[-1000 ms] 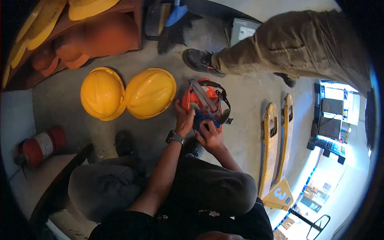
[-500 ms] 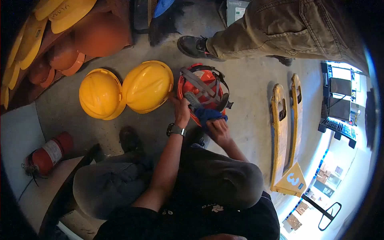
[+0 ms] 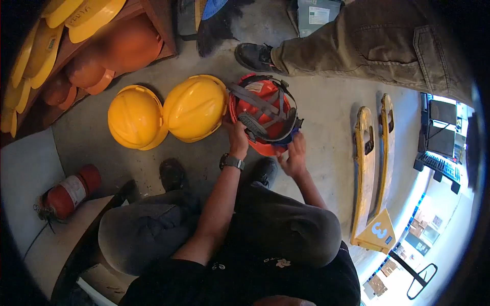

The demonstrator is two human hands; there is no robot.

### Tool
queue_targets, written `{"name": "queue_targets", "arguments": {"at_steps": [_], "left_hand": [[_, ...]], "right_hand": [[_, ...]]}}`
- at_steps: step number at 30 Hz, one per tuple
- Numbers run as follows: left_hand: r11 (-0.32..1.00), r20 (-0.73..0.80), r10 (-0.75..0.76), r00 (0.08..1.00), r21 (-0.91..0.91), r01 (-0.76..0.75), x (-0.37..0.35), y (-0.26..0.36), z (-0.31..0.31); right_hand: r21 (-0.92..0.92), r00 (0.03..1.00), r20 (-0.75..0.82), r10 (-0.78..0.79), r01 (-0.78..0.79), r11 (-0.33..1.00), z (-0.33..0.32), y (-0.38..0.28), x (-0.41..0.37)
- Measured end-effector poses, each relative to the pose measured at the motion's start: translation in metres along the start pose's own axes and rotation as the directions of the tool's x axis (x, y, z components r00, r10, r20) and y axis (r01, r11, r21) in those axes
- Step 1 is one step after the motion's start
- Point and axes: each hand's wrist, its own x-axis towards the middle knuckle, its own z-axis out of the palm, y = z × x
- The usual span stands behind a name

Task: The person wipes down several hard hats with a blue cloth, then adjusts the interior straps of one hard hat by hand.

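Note:
An upturned red hard hat (image 3: 265, 149) shows its grey straps and headband inside. My left hand (image 3: 237, 140) grips its near-left rim, fingers partly hidden behind the shell. At the near-right rim, my right hand (image 3: 294, 157) presses a blue cloth (image 3: 293, 137) against the hat. Much of that cloth is hidden by the headband and fingers. Just left of the red hat, a yellow hard hat (image 3: 195, 108) lies crown up on the floor. Beside it rests another yellow hard hat (image 3: 135, 117), also crown up.
A shelf (image 3: 162, 23) at upper left holds several yellow and orange hard hats. A fire extinguisher (image 3: 71, 194) lies at left. Another person's leg (image 3: 352, 48) and shoe stand beyond the red hat. To the right are yellow pallet jack forks (image 3: 364, 173). A broom (image 3: 214, 25) is at the top.
The blue cloth has moved from inside the near rim to the outer right side of the red hat, with my right hand. My left hand still holds the rim.

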Motion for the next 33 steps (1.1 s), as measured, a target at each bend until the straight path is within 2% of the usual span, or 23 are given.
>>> {"name": "queue_targets", "arguments": {"at_steps": [2, 3, 5, 8, 11, 12, 14, 17, 18, 20, 21, 23, 24, 26, 29, 33], "left_hand": [[0.982, 0.014, -0.17, 0.985, -0.081, 0.171, -0.002, 0.004, 0.004], [0.982, 0.018, -0.168, 0.986, -0.089, 0.169, -0.004, 0.003, 0.006], [0.967, -0.163, -0.252, 0.954, -0.069, 0.244, -0.011, 0.001, 0.008], [0.985, -0.245, -0.171, 0.954, -0.074, 0.157, -0.012, -0.022, 0.007], [0.978, -0.311, -0.21, 0.927, -0.063, 0.201, -0.017, -0.033, 0.011], [0.976, -0.301, -0.218, 0.928, -0.069, 0.207, -0.016, -0.049, 0.009], [0.915, -0.142, -0.298, 0.944, -0.323, 0.241, -0.006, -0.094, -0.002], [0.9, -0.03, -0.35, 0.936, -0.29, 0.327, 0.0, -0.118, -0.014], [0.899, -0.027, -0.354, 0.935, -0.285, 0.332, -0.008, -0.09, -0.008], [0.883, -0.033, -0.462, 0.886, -0.111, 0.457, -0.024, -0.005, 0.011], [0.882, -0.031, -0.462, 0.886, -0.113, 0.457, -0.022, -0.009, 0.01], [0.871, 0.146, -0.477, 0.867, -0.054, 0.488, -0.014, -0.021, 0.004], [0.872, 0.146, -0.474, 0.868, -0.056, 0.486, -0.013, -0.025, 0.004], [0.82, 0.284, -0.514, 0.809, -0.113, 0.561, -0.011, -0.032, 0.005], [0.83, 0.227, -0.512, 0.828, -0.118, 0.545, -0.03, -0.007, 0.02], [0.873, 0.178, -0.45, 0.875, -0.117, 0.473, -0.035, -0.057, 0.02]], "right_hand": [[-0.013, 0.998, 0.055, -0.039, 0.04, 0.999, -0.001, -0.015, -0.004], [-0.023, 0.996, 0.084, -0.034, 0.036, 0.999, 0.001, -0.018, -0.006], [-0.032, 0.996, 0.047, -0.079, 0.081, 0.996, 0.004, -0.023, -0.01], [-0.011, 0.986, -0.03, -0.164, 0.164, 0.986, 0.01, -0.025, -0.018], [-0.029, 0.983, -0.032, -0.181, 0.18, 0.983, 0.017, -0.038, -0.018], [-0.029, 0.985, -0.025, -0.17, 0.17, 0.985, 0.018, -0.043, -0.016], [-0.05, 0.989, -0.017, -0.15, 0.149, 0.988, 0.011, -0.043, -0.01], [-0.025, 0.989, -0.009, -0.149, 0.148, 0.989, 0.006, -0.032, -0.001], [-0.026, 0.99, -0.009, -0.142, 0.141, 0.99, 0.004, -0.03, -0.003], [0.041, 0.998, 0.066, -0.009, 0.006, 0.999, 0.001, -0.024, -0.005], [0.038, 0.998, 0.066, -0.01, 0.007, 0.999, -0.001, -0.021, -0.009], [0.076, 0.993, 0.106, 0.06, -0.068, 0.995, -0.005, -0.018, -0.016], [0.076, 0.993, 0.105, 0.057, -0.065, 0.995, -0.007, -0.019, -0.018], [0.045, 0.998, 0.022, 0.053, -0.054, 0.998, -0.008, -0.023, -0.021], [0.009, 0.997, -0.074, 0.033, -0.033, 0.999, -0.013, -0.036, -0.021], [-0.002, 0.996, -0.025, 0.09, -0.091, 0.996, -0.01, -0.046, -0.021]]}}
